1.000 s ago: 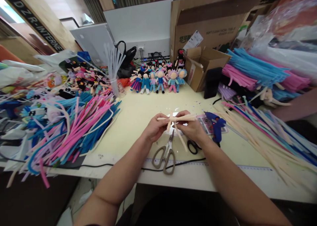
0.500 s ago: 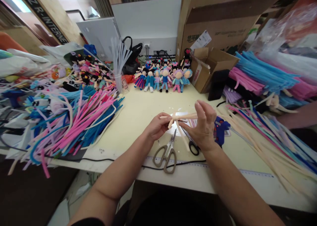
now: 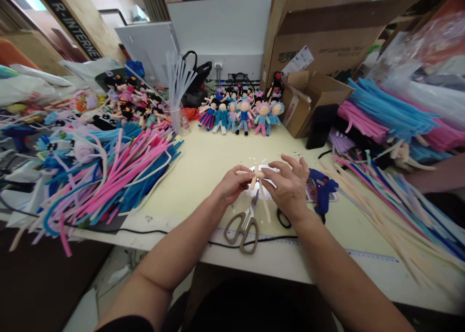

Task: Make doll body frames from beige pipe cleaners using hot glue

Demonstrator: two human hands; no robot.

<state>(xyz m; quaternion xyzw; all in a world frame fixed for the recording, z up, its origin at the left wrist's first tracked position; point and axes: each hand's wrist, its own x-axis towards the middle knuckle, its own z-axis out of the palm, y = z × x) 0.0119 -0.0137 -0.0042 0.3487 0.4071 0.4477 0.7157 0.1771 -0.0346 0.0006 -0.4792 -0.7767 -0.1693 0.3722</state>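
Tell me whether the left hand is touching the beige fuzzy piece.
Touching. The head view shows the left hand pinching the left side of the beige fuzzy piece, with no gap between them.

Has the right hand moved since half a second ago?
Yes: the right hand has shifted left, away from the blue glue gun, and now hides less of it.

Stems [image 3: 258,175] pt. behind R hand [image 3: 291,190]
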